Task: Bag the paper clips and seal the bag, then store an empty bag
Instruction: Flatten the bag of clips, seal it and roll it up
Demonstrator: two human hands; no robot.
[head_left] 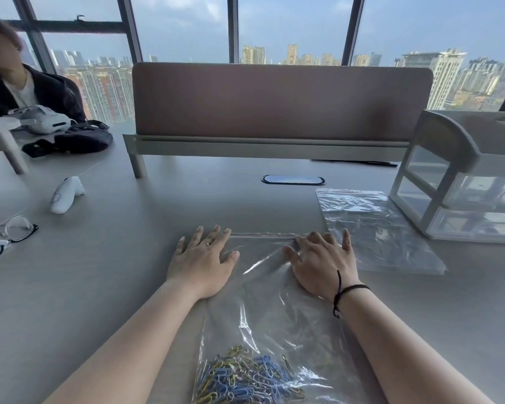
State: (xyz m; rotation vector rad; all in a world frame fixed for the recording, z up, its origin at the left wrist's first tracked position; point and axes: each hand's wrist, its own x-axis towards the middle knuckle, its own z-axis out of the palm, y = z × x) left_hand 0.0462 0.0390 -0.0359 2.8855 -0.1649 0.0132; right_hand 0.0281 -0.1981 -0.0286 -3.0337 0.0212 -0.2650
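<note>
A clear zip bag (pixel 270 313) lies flat on the grey desk in front of me, its zip strip (pixel 263 235) at the far end. A heap of coloured paper clips (pixel 245 377) sits inside at the near end. My left hand (pixel 204 259) rests flat on the bag's far left corner, fingers spread. My right hand (pixel 322 262) presses flat on the far right part, fingertips at the zip strip. Neither hand grips anything. An empty clear bag (pixel 373 228) lies to the right, just beyond my right hand.
A white frame organiser with clear drawers (pixel 461 182) stands at the right, beside the empty bag. A desk divider panel (pixel 280 103) closes the far side. Glasses (pixel 9 234) and a white controller (pixel 66 193) lie at the left. A seated person (pixel 21 88) is at far left.
</note>
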